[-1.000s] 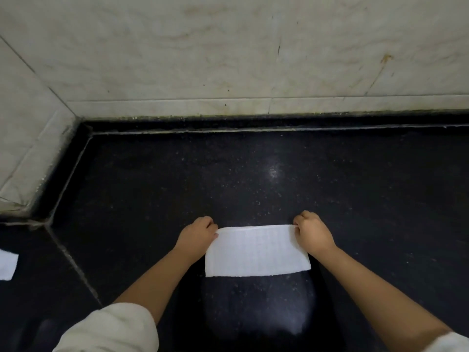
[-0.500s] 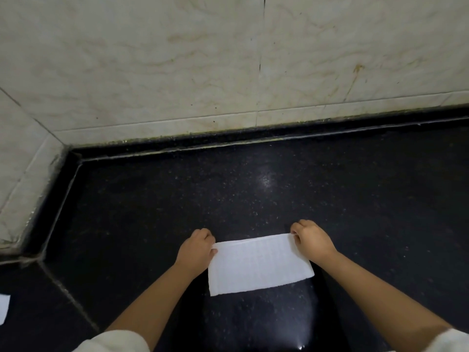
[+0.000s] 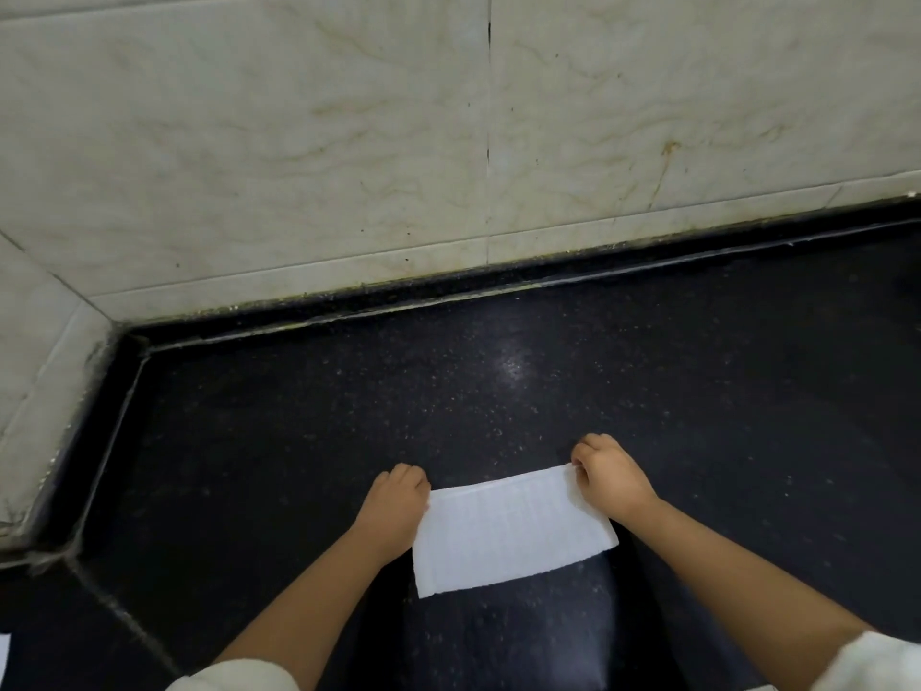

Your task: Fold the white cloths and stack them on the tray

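Black worktop (image 3: pixel 697 391): your left hand (image 3: pixel 396 506) and right hand (image 3: pixel 610 478) pinch the cloth's (image 3: pixel 513 533) far corners, mid-fold; next, halve it squarely.

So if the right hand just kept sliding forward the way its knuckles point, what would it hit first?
Probably nothing on the black counter; the right hand, pinching the white cloth, would likely reach the tiled wall first, though depth is unclear.

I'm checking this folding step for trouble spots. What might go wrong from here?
The white cloth lies askew, its far edge slanting between the left hand and right hand, so the next fold may come out crooked. Both hands pinch only its far corners; the near edge could drag on the dark speckled counter. No tray is in view.
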Available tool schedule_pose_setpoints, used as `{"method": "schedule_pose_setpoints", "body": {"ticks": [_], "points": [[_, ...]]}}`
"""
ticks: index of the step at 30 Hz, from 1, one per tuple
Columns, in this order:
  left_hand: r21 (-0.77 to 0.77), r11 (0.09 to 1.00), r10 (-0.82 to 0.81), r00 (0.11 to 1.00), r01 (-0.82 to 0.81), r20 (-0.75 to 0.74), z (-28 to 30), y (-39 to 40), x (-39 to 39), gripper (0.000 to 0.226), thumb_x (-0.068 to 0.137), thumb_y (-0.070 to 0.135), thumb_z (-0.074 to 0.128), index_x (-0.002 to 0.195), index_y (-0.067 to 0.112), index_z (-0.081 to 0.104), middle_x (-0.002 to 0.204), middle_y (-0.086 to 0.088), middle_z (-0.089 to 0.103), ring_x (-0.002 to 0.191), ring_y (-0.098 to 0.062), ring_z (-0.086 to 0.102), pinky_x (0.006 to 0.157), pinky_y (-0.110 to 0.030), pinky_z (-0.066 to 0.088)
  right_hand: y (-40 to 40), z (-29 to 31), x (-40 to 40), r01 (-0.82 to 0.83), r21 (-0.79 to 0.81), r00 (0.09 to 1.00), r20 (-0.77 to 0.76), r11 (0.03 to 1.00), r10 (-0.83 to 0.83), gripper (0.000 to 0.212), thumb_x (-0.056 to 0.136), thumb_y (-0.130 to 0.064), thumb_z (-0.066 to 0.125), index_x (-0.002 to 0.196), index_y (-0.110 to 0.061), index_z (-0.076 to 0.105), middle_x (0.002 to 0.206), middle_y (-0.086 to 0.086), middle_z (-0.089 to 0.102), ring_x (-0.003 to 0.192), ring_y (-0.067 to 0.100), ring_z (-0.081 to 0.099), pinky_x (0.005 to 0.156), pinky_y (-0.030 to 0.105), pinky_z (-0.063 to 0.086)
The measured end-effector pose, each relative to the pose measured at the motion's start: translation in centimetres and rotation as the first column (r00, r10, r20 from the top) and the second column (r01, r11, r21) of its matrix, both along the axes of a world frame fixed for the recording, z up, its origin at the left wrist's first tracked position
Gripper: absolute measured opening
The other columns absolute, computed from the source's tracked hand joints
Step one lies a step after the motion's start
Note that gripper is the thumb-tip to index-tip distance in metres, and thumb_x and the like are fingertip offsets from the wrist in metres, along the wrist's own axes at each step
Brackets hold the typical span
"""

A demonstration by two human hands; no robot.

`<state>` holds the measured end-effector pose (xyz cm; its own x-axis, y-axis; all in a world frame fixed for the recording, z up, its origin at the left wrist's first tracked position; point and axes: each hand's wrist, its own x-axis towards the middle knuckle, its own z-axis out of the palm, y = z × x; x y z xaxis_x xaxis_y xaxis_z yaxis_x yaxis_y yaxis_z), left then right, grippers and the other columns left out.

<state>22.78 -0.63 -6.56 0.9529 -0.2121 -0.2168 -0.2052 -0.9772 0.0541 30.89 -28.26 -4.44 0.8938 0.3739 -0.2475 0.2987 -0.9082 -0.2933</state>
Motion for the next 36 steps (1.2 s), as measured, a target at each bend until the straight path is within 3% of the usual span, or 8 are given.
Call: {"method": "schedule_pose_setpoints", "body": {"ticks": [9, 15, 18, 21, 25, 28, 32, 36], "points": [[0.071, 0.995, -0.073, 0.997, 0.07, 0.031, 0.3, 0.3, 0.6, 0.049, 0.01, 0.024, 0.091, 0.042, 0.024, 0.055, 0.042, 0.01, 0.051, 0.037, -0.005, 0.049, 0.036, -0.01, 0.034, 0.6, 0.2, 0.4, -0.06, -0.09, 0.998, -0.008, 0.994, 0.059, 0.028, 0.091, -0.002, 0.036, 0.108, -0.008, 0.057, 0.115, 0.006, 0.057, 0.111, 0.02, 0.046, 0.088, 0.026, 0.041], [0.158, 0.986, -0.059, 0.997, 0.05, 0.058, 0.9, -0.2, 0.2, 0.035, 0.067, 0.019, 0.076, 0.099, 0.011, 0.066, 0.093, -0.004, 0.063, 0.082, -0.015, 0.061, 0.066, -0.022, 0.048, 0.9, 0.6, 1.0, -0.159, -0.156, 0.986, -0.077, 0.975, 0.149, 0.034, 0.087, 0.001, 0.038, 0.115, -0.006, 0.055, 0.116, 0.01, 0.055, 0.114, 0.025, 0.046, 0.095, 0.031, 0.043], [0.204, 0.971, -0.143, 0.987, 0.125, 0.076, 1.4, 0.0, -0.2, 0.036, 0.034, 0.019, 0.089, 0.059, 0.015, 0.063, 0.065, -0.002, 0.059, 0.054, -0.014, 0.058, 0.043, -0.021, 0.042, 0.6, 1.4, 1.6, -0.207, -0.13, 0.977, -0.081, 0.97, 0.198, 0.031, 0.083, -0.002, 0.042, 0.105, -0.006, 0.064, 0.109, 0.013, 0.056, 0.109, 0.029, 0.048, 0.093, 0.031, 0.041], [0.2, 0.975, -0.143, 0.957, 0.094, 0.251, 4.1, 0.8, 0.4, 0.028, 0.04, 0.011, 0.08, 0.055, 0.014, 0.057, 0.059, -0.005, 0.056, 0.047, -0.02, 0.055, 0.036, -0.023, 0.038, 0.4, 4.2, 2.0, -0.167, 0.058, 0.982, 0.094, 0.984, 0.162, 0.025, 0.075, 0.002, 0.053, 0.091, -0.003, 0.071, 0.096, 0.018, 0.062, 0.096, 0.035, 0.056, 0.086, 0.031, 0.043], [0.065, 0.995, -0.102, 0.787, 0.078, 0.608, 7.5, 2.2, 0.4, 0.016, 0.069, 0.011, 0.048, 0.085, 0.01, 0.049, 0.078, -0.011, 0.06, 0.063, -0.025, 0.052, 0.05, -0.028, 0.039, 0.1, 8.5, 1.0, -0.145, 0.315, 0.911, 0.412, 0.938, 0.003, 0.014, 0.064, 0.01, 0.066, 0.073, 0.001, 0.071, 0.079, 0.019, 0.067, 0.074, 0.036, 0.061, 0.072, 0.028, 0.046], [0.016, 0.992, -0.1, 0.697, 0.126, 0.71, 6.4, 2.3, -1.3, 0.018, 0.074, 0.006, 0.052, 0.091, 0.009, 0.052, 0.078, -0.01, 0.06, 0.071, -0.021, 0.04, 0.058, -0.031, 0.025, -0.6, 7.7, -0.5, -0.206, 0.372, 0.829, 0.558, 0.905, -0.041, 0.014, 0.064, 0.006, 0.06, 0.069, 0.0, 0.071, 0.074, 0.013, 0.068, 0.069, 0.026, 0.056, 0.066, 0.019, 0.038], [0.063, 0.986, -0.166, 0.83, 0.157, 0.533, 0.6, 0.9, -5.4, 0.019, 0.069, 0.013, 0.052, 0.085, 0.012, 0.063, 0.07, -0.005, 0.065, 0.073, -0.019, 0.037, 0.061, -0.03, 0.025, -2.1, 0.4, -4.3, -0.233, 0.181, 0.869, 0.48, 0.956, 0.121, 0.017, 0.058, 0.009, 0.073, 0.065, -0.005, 0.07, 0.069, 0.011, 0.067, 0.059, 0.029, 0.055, 0.056, 0.03, 0.048], [0.04, 0.999, -0.041, 0.957, 0.031, 0.287, -1.8, -0.7, -8.3, 0.022, 0.071, 0.025, 0.058, 0.088, 0.013, 0.066, 0.079, -0.001, 0.068, 0.079, -0.015, 0.039, 0.06, -0.026, 0.047, -2.6, -2.5, -7.5, -0.137, 0.084, 0.948, 0.301, 0.987, 0.106, 0.028, 0.051, 0.0, 0.084, 0.075, -0.008, 0.072, 0.079, 0.01, 0.069, 0.058, 0.03, 0.061, 0.048, 0.035, 0.05]]}}
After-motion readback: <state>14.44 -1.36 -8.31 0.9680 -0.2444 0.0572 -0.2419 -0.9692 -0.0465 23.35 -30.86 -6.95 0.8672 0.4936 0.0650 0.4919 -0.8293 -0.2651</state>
